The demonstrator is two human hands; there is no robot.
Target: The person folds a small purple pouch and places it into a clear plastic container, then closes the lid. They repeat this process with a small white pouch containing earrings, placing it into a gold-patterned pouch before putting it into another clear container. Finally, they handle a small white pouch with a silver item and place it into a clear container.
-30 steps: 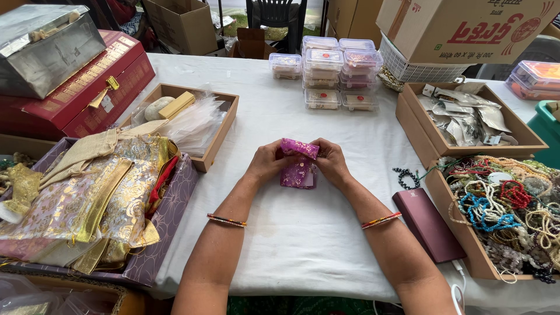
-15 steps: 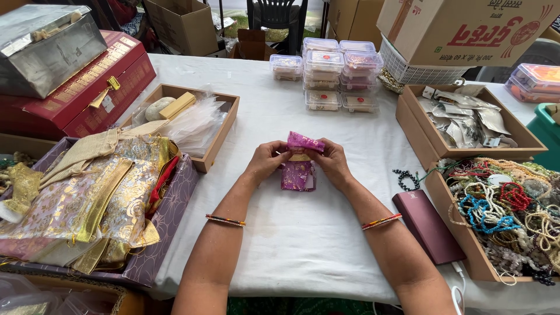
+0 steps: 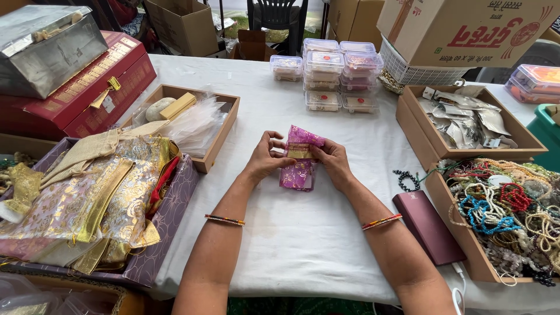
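Observation:
A small pink pouch (image 3: 299,160) of sheer fabric with a gold pattern and a gold band sits between both my hands over the white tablecloth (image 3: 303,233). My left hand (image 3: 265,156) pinches its top left edge. My right hand (image 3: 332,161) grips its right side near the gold band. The pouch's upper part is lifted and folded back, while its lower end rests on the cloth.
A box of gold and pink fabric pouches (image 3: 87,198) lies at left, beside a wooden tray of clear bags (image 3: 192,122). Stacked clear plastic boxes (image 3: 335,73) stand behind. At right lie a tray of bead necklaces (image 3: 507,210), a maroon case (image 3: 429,227) and a tray of packets (image 3: 466,122).
The pouch's top has been raised and opened out between my fingers; both hands have shifted slightly upward on it.

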